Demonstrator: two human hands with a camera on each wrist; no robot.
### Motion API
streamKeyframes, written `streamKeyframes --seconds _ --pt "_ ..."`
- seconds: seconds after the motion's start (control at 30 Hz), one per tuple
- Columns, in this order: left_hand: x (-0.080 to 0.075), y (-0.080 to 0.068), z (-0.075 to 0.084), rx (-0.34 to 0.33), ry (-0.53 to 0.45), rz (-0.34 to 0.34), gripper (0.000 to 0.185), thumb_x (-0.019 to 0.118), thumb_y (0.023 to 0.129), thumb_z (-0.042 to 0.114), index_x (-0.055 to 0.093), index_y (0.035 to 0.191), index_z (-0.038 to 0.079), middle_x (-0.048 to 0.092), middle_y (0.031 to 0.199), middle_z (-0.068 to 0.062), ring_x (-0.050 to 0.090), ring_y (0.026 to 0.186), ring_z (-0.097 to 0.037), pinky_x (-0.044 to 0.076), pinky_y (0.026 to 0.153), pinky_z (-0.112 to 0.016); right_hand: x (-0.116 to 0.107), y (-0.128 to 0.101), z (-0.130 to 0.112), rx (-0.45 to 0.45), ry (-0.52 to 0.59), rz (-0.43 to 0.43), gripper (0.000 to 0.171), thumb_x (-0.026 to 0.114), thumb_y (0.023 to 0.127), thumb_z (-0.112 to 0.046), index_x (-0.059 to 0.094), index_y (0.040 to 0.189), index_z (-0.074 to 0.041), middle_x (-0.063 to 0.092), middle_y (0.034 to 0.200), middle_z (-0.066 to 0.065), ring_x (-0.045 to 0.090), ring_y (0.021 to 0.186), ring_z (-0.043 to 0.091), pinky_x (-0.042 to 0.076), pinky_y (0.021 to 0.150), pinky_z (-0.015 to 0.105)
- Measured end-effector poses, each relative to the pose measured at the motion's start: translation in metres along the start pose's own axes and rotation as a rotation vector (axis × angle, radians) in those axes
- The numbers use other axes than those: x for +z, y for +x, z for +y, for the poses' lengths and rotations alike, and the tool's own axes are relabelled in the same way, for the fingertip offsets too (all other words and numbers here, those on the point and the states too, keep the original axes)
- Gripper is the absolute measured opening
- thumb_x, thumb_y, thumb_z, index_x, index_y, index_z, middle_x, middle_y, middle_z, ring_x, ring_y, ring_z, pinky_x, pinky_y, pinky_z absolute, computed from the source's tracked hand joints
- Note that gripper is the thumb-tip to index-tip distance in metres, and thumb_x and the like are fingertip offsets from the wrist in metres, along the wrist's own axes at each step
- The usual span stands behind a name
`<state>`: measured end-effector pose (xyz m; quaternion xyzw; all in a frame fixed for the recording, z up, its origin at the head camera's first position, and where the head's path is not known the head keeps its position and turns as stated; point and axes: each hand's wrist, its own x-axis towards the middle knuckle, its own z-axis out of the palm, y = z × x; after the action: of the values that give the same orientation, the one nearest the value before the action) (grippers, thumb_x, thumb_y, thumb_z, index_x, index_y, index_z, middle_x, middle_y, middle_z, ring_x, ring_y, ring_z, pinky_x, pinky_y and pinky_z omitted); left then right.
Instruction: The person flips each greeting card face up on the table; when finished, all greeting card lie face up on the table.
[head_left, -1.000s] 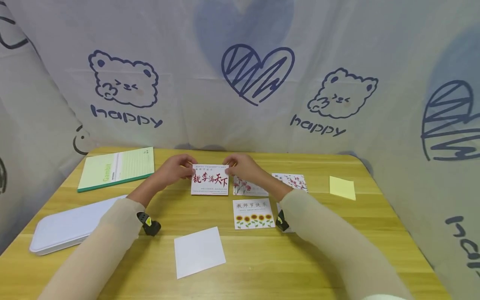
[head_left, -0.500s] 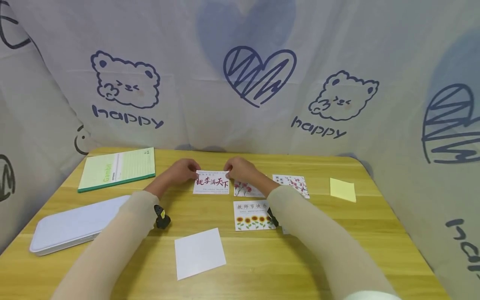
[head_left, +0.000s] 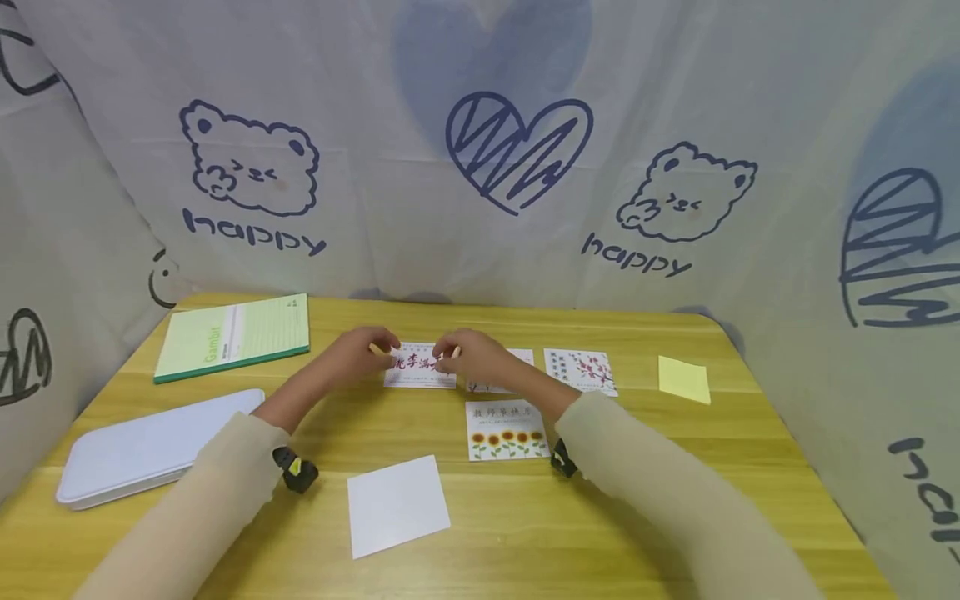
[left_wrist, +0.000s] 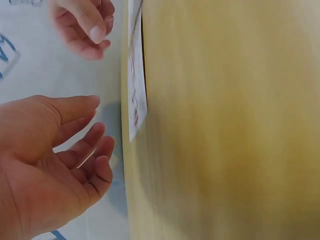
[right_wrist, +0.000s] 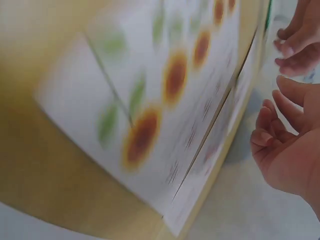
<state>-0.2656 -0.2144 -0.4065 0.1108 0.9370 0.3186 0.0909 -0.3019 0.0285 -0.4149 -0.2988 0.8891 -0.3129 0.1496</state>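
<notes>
Printed cloth with bears, hearts and "happy" hangs behind a yellow wooden table [head_left: 615, 533], and pretty much everything on it is flat paper. Biggest to smallest: a white flat case [head_left: 150, 446] sits shut at the near left, so I can't tell what's inside, if anything. Behind it lies a green notebook [head_left: 232, 335], also closed. Then a blank white sheet [head_left: 397, 504] near the front edge, a sunflower card [head_left: 507, 429], a blossom card [head_left: 581, 369], another card [head_left: 517, 358] mostly hidden under the right wrist, and a yellow sticky note [head_left: 684, 379] off to the right.

The red-lettered card [head_left: 418, 371] lies flat mid-table, between the two hands. The left hand [head_left: 358, 352] and right hand [head_left: 468, 354] both hover at its far corners with fingers loosely spread — the wrist views show relaxed fingers with nothing between them, so neither is holding it.

What could go wrong, I'd guess: the card is thin and flush to the wood, so fingertips may just slide it instead of lifting an edge — and it lies right beside the hidden card, so a nudge could shove that out of line. A trailing sleeve might also drag the sunflower card.
</notes>
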Motion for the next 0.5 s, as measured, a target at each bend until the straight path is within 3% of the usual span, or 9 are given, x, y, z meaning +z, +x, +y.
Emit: streamKeyframes --seconds 0.3,0.5 --pt "0.017 -0.081 0.008 0.033 -0.131 -0.075 0.026 0.066 0.097 0.017 0.066 0.119 0.005 0.067 0.108 -0.008 0.061 0.091 -0.020 0.051 0.079 -0.034 0.029 -0.068 -0.033 0.007 0.049 -0.094 0.035 0.071 0.095 -0.032 0.068 0.126 -0.016 0.065 0.113 -0.007 0.060 0.096 0.010 0.050 0.083 0.030" --pt "0.028 -0.119 -0.001 0.040 -0.220 -0.141 0.026 0.073 0.093 0.021 0.067 0.113 0.007 0.065 0.103 -0.003 0.059 0.090 -0.018 0.050 0.074 -0.027 0.048 -0.094 -0.037 0.032 -0.008 -0.103 0.038 0.078 0.088 -0.038 0.070 0.120 -0.020 0.067 0.110 -0.011 0.059 0.101 0.006 0.049 0.091 0.029"
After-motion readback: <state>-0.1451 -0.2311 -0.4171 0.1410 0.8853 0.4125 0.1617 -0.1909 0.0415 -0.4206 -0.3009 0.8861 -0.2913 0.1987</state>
